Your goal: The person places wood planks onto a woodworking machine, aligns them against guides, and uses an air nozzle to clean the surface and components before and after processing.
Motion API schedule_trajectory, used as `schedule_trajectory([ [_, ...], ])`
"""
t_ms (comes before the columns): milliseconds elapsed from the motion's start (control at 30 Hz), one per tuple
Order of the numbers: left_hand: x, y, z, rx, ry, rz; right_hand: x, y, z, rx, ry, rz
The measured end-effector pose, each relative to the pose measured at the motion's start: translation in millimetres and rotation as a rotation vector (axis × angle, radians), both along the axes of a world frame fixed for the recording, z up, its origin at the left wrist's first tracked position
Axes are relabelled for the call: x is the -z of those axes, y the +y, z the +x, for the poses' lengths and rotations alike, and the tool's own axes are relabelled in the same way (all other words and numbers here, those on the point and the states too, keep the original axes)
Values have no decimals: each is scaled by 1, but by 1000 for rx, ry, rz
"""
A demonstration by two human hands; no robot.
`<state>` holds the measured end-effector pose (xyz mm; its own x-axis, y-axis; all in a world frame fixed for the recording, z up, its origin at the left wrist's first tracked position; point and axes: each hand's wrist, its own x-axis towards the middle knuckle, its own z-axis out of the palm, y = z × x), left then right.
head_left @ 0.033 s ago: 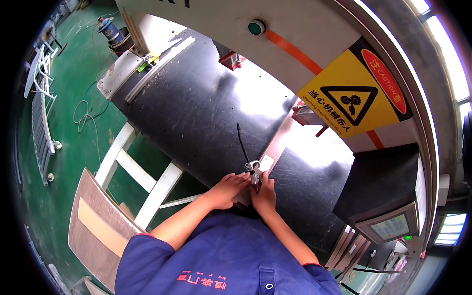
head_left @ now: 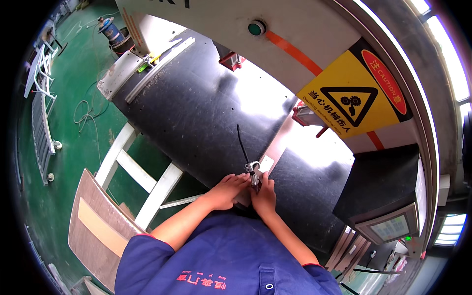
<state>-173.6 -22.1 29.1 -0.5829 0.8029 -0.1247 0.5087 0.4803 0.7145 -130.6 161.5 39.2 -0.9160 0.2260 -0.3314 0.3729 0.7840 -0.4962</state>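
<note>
My two hands meet at the near edge of a black machine table (head_left: 196, 113). My right hand (head_left: 265, 195) grips a small silvery metal fitting (head_left: 253, 169) from below. A thin black rod (head_left: 242, 143) rises from that fitting over the table. My left hand (head_left: 227, 190) comes in from the left with its fingers stretched together, their tips pressed on the same fitting. A pale strip (head_left: 280, 142) runs across the table just behind the fitting. What lies under my palms is hidden.
A curved pale machine housing (head_left: 314, 29) with a green button (head_left: 254, 28) and a yellow warning sign (head_left: 355, 101) arches over the table. A control box with a screen (head_left: 391, 227) stands right. A white frame (head_left: 142, 177), a wooden board (head_left: 96, 231) and loose cables lie on the green floor, left.
</note>
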Motion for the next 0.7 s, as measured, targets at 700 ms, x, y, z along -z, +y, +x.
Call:
schedule_trajectory([
  [700, 0, 3, -4, -14, 1, -55, -1, 7, -7, 43, 76, -87],
])
